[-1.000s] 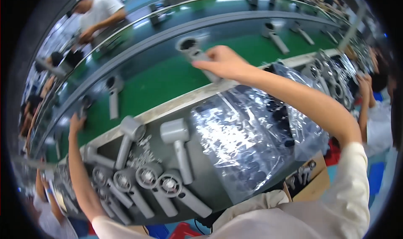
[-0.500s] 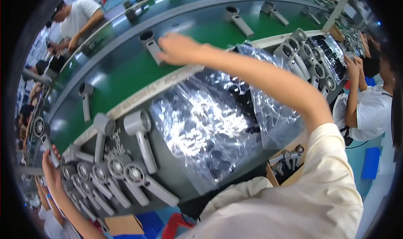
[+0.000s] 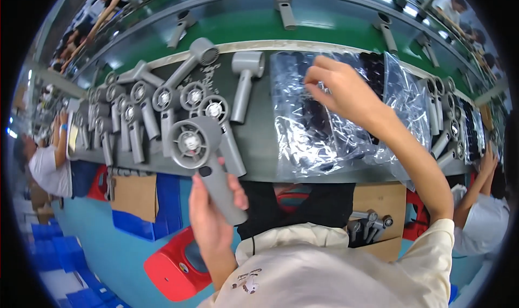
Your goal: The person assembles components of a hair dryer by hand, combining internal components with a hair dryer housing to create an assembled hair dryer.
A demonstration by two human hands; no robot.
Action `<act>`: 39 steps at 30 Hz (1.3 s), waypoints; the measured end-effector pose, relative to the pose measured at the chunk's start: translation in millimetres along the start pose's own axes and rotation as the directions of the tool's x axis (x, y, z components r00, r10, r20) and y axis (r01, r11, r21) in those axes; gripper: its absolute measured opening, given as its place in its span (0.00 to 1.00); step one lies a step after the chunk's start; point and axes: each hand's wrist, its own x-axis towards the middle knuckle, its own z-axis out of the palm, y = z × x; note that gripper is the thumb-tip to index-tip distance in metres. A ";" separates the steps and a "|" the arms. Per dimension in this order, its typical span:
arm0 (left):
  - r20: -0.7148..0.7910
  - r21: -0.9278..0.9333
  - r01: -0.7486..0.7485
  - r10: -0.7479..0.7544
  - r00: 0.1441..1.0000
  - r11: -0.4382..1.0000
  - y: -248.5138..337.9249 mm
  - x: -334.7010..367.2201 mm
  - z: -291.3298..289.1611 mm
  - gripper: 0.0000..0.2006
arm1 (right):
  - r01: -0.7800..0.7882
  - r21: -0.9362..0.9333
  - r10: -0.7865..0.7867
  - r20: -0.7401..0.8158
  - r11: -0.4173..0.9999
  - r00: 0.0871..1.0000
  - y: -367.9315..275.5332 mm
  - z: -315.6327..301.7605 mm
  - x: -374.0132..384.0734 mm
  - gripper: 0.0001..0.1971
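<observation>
- Left hand clasps the grey fan before the table; a loose grip could drop it.
- Right hand curls over clear plastic packaging, whether pinching I cannot tell; snagging could drag it.

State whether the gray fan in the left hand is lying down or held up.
Held up: the left hand grips the gray fan by its handle, whose lower end shows past the table's near edge.
</observation>
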 end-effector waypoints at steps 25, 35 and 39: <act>-0.031 0.302 -0.140 0.156 0.987 0.943 11.3 -24.7 -26.6 0.23 | 0.186 -0.084 -0.148 0.335 0.979 0.931 -23.7 141.4 175.9 0.05; 0.045 0.273 -0.109 0.100 0.994 0.956 -4.4 -7.2 11.2 0.22 | -0.015 0.467 0.008 0.017 0.884 1.000 -13.3 69.9 132.2 0.07; 0.122 0.315 -0.084 0.048 0.991 0.945 -15.5 -0.2 34.4 0.22 | -0.066 0.504 0.080 -0.005 0.861 0.997 -15.3 0.4 82.4 0.10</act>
